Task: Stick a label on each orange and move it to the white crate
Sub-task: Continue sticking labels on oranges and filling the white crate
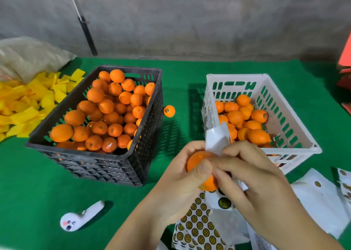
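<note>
Cupping an orange [197,159] in the left hand [182,179], right hand [245,173] fingers pinching a white label sheet [216,139] against it.

Single head-worn wide-angle view, looking forward and down, close over both hands, bench [28,183] and wall beyond.

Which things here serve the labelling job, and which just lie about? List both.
Job: black crate of oranges; white crate; held orange; left hand; right hand; label sheet; peeled backing strip.

Lying about: yellow paper scraps; sack; white ghost-faced gadget; stray labelled orange.
</note>
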Motion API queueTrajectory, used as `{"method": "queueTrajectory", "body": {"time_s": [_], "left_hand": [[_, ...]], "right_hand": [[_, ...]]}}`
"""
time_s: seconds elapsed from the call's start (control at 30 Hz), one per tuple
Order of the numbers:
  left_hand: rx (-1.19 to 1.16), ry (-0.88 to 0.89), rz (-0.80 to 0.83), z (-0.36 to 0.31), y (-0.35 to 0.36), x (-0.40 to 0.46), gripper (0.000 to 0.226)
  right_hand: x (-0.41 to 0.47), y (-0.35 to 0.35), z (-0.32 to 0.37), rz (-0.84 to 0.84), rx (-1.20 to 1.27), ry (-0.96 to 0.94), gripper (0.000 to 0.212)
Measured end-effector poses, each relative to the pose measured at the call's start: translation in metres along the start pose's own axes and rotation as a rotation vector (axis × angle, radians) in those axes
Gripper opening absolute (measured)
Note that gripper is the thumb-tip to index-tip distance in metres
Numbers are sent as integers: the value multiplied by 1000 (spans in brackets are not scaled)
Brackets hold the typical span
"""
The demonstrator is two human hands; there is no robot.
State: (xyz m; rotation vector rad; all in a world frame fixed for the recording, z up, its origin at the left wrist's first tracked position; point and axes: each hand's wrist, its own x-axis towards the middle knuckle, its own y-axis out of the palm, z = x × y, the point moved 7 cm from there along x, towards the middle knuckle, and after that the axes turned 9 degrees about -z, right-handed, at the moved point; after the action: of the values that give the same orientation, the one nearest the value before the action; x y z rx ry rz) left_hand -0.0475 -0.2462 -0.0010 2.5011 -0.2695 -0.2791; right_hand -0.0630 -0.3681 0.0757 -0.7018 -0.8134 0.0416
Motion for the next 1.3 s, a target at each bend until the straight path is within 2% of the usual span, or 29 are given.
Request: {"method": "queueTrajectory", "body": {"time_s": [0.07, 0.17, 0.23, 0.37, 0.47, 0.53, 0.57, 0.6, 0.63, 0.7, 0.73, 0.8, 0.87, 0.9, 0.93, 1.0, 1.07, 1.13, 1.17, 1.23, 1.3], "left_hand": [[-37, -29, -41, 3, -1, 0, 85], [-115, -130, -108, 6, 0, 2, 68], [-226, -228, -146, 12, -1, 2, 67], [-210, -270, -240, 17, -8, 3, 64], [-234, -291, -253, 24, -12, 3, 58], [-228, -297, -283, 21, -14, 10, 50], [-170, -304, -325, 20, -17, 15, 37], [-58, -245, -232, 19, -19, 16, 19], [21, -186, -206, 17, -21, 14, 17], [26, -150, -256, 19, -30, 15, 15], [24, -189, -318, 22, -33, 14, 26], [9, -211, -267, 29, -32, 10, 41], [8, -123, -59, 30, -35, 10, 31], [25, -103, -44, 24, -34, 9, 29], [33, -123, -47, 25, -36, 9, 31], [108, -114, -124, 27, -37, 14, 32], [18, -205, -218, 31, -34, 15, 53], [5, -139, -158, 34, -43, 16, 63], [24, -114, -160, 35, -48, 20, 60], [108, -88, -212, 36, -59, 24, 49], [283, -68, -274, 39, -72, 23, 36]], "right_hand": [[-5, 2, -3, 40, -60, -50, 28], [-14, 13, -7, 138, -158, -81, 58], [-18, 20, -13, 159, -233, -41, 68], [-21, 22, -17, 48, -201, 52, 66], [-25, 23, -18, 46, -76, 103, 68], [-26, 22, -18, 54, 0, 145, 66], [-26, 20, -19, 51, 52, 176, 64], [-25, 18, -21, 44, 117, 214, 62], [-25, 15, -23, 30, 181, 246, 61], [-23, 5, -34, -10, 254, 299, 61], [-20, -1, -43, -37, 235, 318, 61], [-10, -17, -67, -119, 75, 335, 58], [-3, -28, -97, -185, -114, 424, 69], [-3, -30, -111, -202, -140, 513, 77], [-5, -28, -122, -222, -92, 621, 84], [-17, -13, -133, -254, 226, 856, 93], [-34, 17, -132, -109, 583, 1028, 95], [-57, 50, -115, 242, 800, 1083, 73], [-68, 61, -108, 346, 876, 1100, 57], [-86, 70, -108, 325, 987, 1162, 38], [-100, 74, -117, 202, 1031, 1237, 34]]}}
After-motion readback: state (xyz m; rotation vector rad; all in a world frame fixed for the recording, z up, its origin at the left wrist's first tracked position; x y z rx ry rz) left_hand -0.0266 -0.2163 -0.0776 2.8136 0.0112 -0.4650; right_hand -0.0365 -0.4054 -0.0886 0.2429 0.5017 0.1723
